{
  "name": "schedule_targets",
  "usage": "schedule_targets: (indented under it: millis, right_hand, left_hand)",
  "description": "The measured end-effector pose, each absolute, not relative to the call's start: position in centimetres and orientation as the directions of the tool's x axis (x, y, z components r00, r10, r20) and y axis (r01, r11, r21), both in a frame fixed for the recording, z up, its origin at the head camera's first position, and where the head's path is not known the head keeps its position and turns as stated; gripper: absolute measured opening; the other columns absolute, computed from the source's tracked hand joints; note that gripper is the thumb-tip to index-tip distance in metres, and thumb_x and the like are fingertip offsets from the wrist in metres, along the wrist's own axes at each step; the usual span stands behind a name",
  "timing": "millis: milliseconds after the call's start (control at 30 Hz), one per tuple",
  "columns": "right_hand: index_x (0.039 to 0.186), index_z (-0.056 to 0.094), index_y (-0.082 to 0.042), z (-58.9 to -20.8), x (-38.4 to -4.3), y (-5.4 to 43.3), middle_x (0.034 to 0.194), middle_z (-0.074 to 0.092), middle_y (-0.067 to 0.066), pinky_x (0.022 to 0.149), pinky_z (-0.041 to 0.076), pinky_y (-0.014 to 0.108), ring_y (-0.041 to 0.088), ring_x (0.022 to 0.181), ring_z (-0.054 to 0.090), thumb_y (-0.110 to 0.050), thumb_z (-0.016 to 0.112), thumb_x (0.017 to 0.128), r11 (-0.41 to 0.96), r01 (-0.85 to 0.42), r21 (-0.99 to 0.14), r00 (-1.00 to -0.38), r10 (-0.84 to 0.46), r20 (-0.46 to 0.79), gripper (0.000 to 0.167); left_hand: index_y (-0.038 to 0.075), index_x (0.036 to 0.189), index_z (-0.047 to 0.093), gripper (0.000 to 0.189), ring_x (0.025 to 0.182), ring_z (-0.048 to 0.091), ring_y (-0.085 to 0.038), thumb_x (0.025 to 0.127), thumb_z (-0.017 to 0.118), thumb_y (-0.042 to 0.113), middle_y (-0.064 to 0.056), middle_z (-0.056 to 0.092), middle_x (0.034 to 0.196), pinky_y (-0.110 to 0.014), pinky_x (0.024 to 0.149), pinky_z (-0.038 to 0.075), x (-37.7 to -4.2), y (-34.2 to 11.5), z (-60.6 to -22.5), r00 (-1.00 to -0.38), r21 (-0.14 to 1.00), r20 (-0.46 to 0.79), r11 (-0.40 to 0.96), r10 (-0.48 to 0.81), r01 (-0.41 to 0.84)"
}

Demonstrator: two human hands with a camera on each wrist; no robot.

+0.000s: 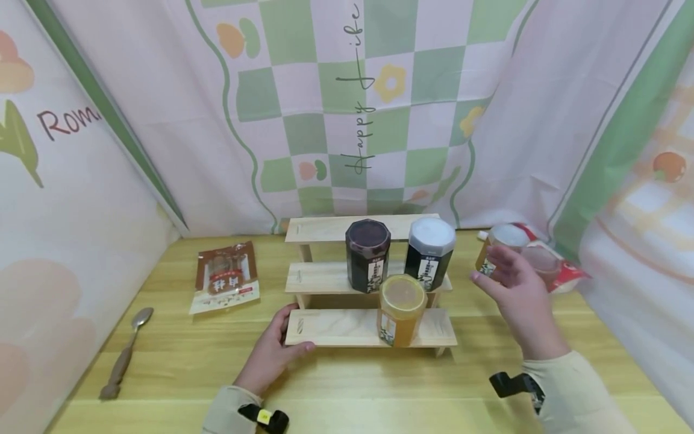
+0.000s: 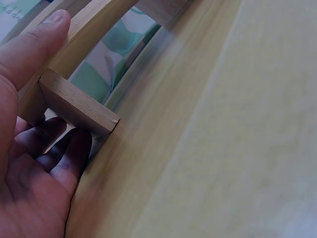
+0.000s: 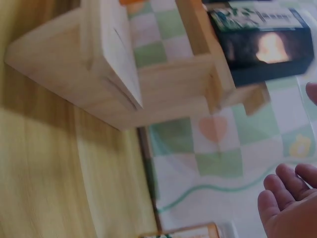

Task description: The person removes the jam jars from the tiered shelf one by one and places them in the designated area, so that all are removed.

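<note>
My left hand (image 1: 269,354) grips the left end of the lowest step of a three-tier wooden rack (image 1: 331,328). In the left wrist view its thumb lies along the board, the other fingers curled by the rack's leg (image 2: 79,101). An octagonal dark jar (image 1: 360,265) and a dark jar with a whitish lid (image 1: 430,256) stand on the middle step, and a yellow-lidded amber jar (image 1: 403,310) on the lowest. My right hand (image 1: 523,301), fingers loosely bent and holding nothing, is raised right of the rack, partly covering another amber jar (image 1: 484,256).
Beside that jar is one with a pinkish lid (image 1: 542,259), with a red and white packet (image 1: 572,276) behind. At left lie a brown spice packet (image 1: 226,274) and a spoon (image 1: 125,355). A checkered curtain (image 1: 347,120) hangs behind the rack.
</note>
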State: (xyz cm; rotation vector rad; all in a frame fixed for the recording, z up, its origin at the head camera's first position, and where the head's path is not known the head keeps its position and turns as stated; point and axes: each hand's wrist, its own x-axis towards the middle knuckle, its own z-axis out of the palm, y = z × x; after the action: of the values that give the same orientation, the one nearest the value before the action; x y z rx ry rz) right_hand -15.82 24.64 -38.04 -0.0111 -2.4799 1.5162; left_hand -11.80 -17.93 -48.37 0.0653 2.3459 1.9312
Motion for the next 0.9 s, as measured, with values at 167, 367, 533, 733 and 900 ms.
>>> schedule_targets:
  millis: [167, 367, 533, 733, 900]
  right_hand:
    - [0.156, 0.032, -0.007, -37.8, -15.8, 23.5, 0.153, 0.043, 0.016, 0.097, 0.044, 0.014, 0.035, 0.135, 0.043, -0.033, 0.075, 0.092, 0.465, -0.16, -0.871, -0.979, 0.04, 0.201, 0.082]
    - [0.155, 0.033, -0.006, -37.4, -15.8, 22.4, 0.152, 0.044, 0.014, 0.108, 0.044, 0.036, 0.036, 0.137, 0.042, -0.033, 0.076, 0.091, 0.445, -0.183, -0.877, -0.98, -0.016, 0.196, 0.081]
    - [0.154, 0.034, -0.006, -37.4, -16.1, 21.3, 0.152, 0.044, 0.017, 0.11, 0.038, 0.057, 0.037, 0.137, 0.043, -0.034, 0.079, 0.088, 0.432, -0.201, -0.879, -0.979, -0.056, 0.196, 0.084]
    - [0.153, 0.035, -0.003, -37.5, -16.6, 20.4, 0.149, 0.047, 0.02, 0.112, 0.035, 0.058, 0.038, 0.136, 0.044, -0.035, 0.081, 0.086, 0.435, -0.222, -0.873, -0.975, -0.085, 0.206, 0.088]
    - [0.153, 0.034, -0.001, -37.3, -16.8, 19.9, 0.146, 0.049, 0.022, 0.111, 0.036, 0.058, 0.039, 0.133, 0.047, -0.034, 0.082, 0.085, 0.435, -0.23, -0.871, -0.973, -0.087, 0.213, 0.089]
  left_hand:
    - [0.012, 0.155, 0.033, 0.098, 0.121, 0.058, -0.029, 0.074, 0.087, 0.02, -0.011, 0.055, 0.142, -0.05, 0.105, 0.046, -11.8, -17.9, -48.3, -0.995, 0.977, -0.049, 0.211, 0.092, -0.029]
    - [0.012, 0.156, 0.032, 0.1, 0.121, 0.058, -0.03, 0.074, 0.088, 0.023, -0.011, 0.055, 0.142, -0.051, 0.106, 0.045, -11.9, -18.0, -48.6, -0.994, 0.973, -0.047, 0.231, 0.098, -0.023]
    - [0.013, 0.155, 0.032, 0.101, 0.122, 0.057, -0.031, 0.073, 0.088, 0.027, -0.011, 0.054, 0.143, -0.051, 0.107, 0.044, -11.9, -18.2, -48.7, -0.994, 0.973, -0.044, 0.231, 0.104, -0.019]
    - [0.012, 0.155, 0.034, 0.099, 0.122, 0.058, -0.03, 0.073, 0.088, 0.023, -0.011, 0.055, 0.142, -0.05, 0.106, 0.045, -11.9, -18.1, -48.6, -0.995, 0.975, -0.044, 0.223, 0.089, -0.023]
    - [0.012, 0.155, 0.034, 0.098, 0.121, 0.058, -0.03, 0.074, 0.087, 0.021, -0.011, 0.055, 0.142, -0.049, 0.105, 0.046, -11.9, -17.9, -48.3, -0.995, 0.975, -0.046, 0.219, 0.094, -0.024]
